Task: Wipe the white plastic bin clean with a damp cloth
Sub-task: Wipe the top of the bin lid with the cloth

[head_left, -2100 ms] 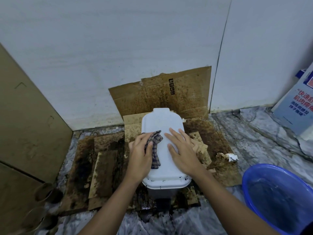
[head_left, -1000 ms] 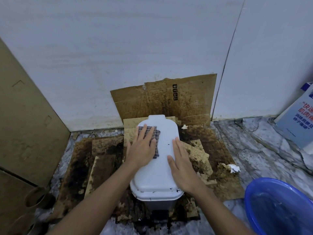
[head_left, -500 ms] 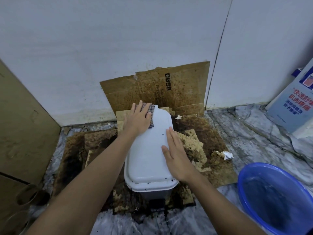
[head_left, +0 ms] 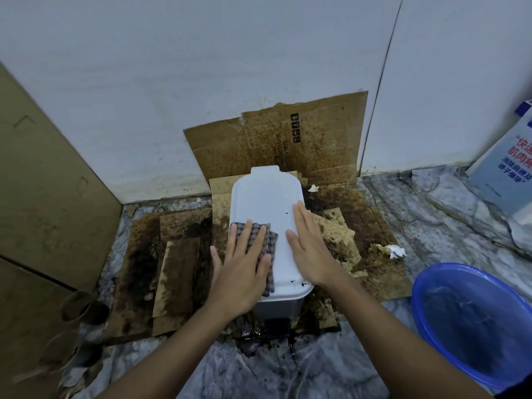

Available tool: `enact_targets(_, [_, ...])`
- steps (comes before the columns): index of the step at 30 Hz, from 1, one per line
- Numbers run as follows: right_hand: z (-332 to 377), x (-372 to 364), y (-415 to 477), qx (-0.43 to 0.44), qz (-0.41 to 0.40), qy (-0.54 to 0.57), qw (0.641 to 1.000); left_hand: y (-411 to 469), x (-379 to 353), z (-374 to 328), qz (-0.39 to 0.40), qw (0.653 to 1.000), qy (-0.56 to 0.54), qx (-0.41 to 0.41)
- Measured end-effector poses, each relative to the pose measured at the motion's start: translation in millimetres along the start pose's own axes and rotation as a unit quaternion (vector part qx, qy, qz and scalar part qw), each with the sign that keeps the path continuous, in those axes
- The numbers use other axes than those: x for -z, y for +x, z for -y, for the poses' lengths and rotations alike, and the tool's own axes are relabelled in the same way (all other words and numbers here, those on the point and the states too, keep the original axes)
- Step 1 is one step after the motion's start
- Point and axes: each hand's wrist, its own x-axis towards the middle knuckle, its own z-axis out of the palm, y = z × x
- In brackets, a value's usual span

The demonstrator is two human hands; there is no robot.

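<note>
The white plastic bin (head_left: 266, 198) stands on stained cardboard against the wall, its lid closed and facing up. A few dark specks dot the lid near its right and near edges. My left hand (head_left: 240, 267) lies flat with straight fingers on a checked cloth (head_left: 269, 244), pressing it onto the left near part of the lid. My right hand (head_left: 309, 246) rests flat on the lid's right edge, fingers straight and together. The bin's grey body and black pedal (head_left: 277, 326) show below the lid.
Dirty brown cardboard (head_left: 178, 269) covers the floor around the bin, and one sheet (head_left: 276, 148) leans on the wall behind. A blue basin (head_left: 475, 321) with water sits at the right. A crumpled tissue (head_left: 395, 251) lies to the right. A cardboard box (head_left: 43, 203) stands left.
My left hand has drawn the cloth back from the far end of the lid to its near left part. My right hand stays on the right edge.
</note>
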Motion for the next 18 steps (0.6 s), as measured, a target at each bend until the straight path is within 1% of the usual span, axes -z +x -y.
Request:
enact_targets(5, [0,-1,1,0.006,-0.009,0.011,1.0,10,3,-4,0.003,1.0,0.019,0.004])
enact_targets(18, [-2,-3,6,0.007,-0.005,0.026,1.0,164,42,4,0.002,0.999,0.002,0.043])
